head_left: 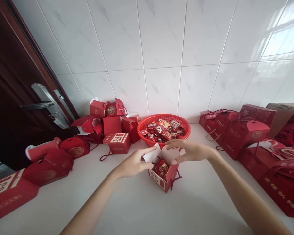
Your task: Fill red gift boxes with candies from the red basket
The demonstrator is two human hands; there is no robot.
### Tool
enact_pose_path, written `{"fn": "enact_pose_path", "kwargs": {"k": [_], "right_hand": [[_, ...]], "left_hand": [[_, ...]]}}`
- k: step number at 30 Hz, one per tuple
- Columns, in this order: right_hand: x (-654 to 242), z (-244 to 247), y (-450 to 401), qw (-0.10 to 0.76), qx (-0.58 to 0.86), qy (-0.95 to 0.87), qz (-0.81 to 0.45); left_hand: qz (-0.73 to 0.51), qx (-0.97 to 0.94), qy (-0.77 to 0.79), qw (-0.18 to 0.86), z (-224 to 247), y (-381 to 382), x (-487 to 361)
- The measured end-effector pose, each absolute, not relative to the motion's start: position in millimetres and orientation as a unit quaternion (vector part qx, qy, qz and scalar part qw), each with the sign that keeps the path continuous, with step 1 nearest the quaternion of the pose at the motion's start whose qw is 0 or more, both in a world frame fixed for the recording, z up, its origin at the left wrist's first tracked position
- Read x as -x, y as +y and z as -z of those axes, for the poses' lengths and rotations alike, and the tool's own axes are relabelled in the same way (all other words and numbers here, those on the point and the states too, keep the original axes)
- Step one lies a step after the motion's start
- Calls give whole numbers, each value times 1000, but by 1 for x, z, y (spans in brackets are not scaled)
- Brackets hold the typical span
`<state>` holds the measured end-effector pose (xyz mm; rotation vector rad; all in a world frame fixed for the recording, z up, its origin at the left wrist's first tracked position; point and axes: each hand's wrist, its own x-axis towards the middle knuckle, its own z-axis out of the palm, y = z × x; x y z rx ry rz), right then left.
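A small red gift box (158,179) with gold and white print stands open on the white surface between my hands. Red wrapped sweets (161,169) show inside it, and a red cord handle (176,178) hangs from its right side. My left hand (139,161) pinches the white inner side of the left flap between thumb and fingers. On the other side my right hand (186,150) curls its fingers and thumb around the right flap. Just behind the box sits a red plastic basket (144,123) full of wrapped sweets (165,129).
Several red boxes (120,143) are heaped at the left, some with flaps up. More red boxes with cords (245,135) line the right, beside a brown carton (281,114). A tiled wall (161,88) stands behind; a dark door (14,65) is at the left.
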<state>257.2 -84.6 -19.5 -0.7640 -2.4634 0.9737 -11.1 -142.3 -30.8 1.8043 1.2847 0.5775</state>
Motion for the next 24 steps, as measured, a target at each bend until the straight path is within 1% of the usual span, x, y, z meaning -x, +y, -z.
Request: {"fn": "enact_pose_path", "kwargs": {"k": [3,7,14,17,20,24], "right_hand": [[-257,38,-89,243,284,-867,-329],[-246,67,-102,318,344,-837,-285],[-230,107,-119,436,371,-783,-242],[-230,110,-122,469,387,-754,-247],[-231,111,-125,482,396,-734,-267],[-231,113,-128,494,387,-730,-271]], "left_hand": [[-240,-723,495,418,33,-145,8],[-272,-722,466,433,41,-147,5],[-277,-721,482,412,54,-151,-6],[-274,-719,476,427,58,-151,-7],[-264,-722,460,444,62,-148,-7],[-320,-720,447,422,74,-145,-15]]}}
